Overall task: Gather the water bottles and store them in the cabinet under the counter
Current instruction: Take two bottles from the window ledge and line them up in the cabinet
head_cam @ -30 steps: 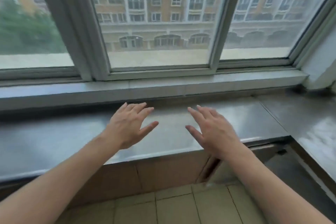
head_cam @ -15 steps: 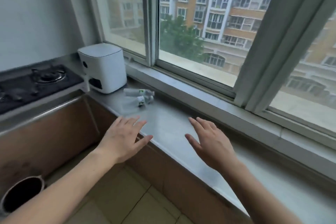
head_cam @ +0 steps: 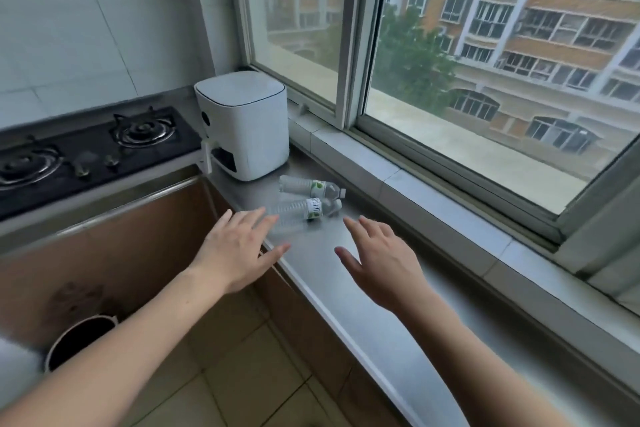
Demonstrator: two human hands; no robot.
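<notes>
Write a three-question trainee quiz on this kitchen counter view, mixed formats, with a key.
1. True or false: the left hand already grips a water bottle.
2. How many water bottles lie on the counter? A) one B) two C) four
3. Fill in: the bottles lie on their sides just in front of the white ____.

Key:
1. False. Both the left hand and the right hand are open and empty, though the left fingertips overlap the nearer bottle in view.
2. B. The nearer bottle and the farther bottle.
3. Appliance, beside the gas stove.
</notes>
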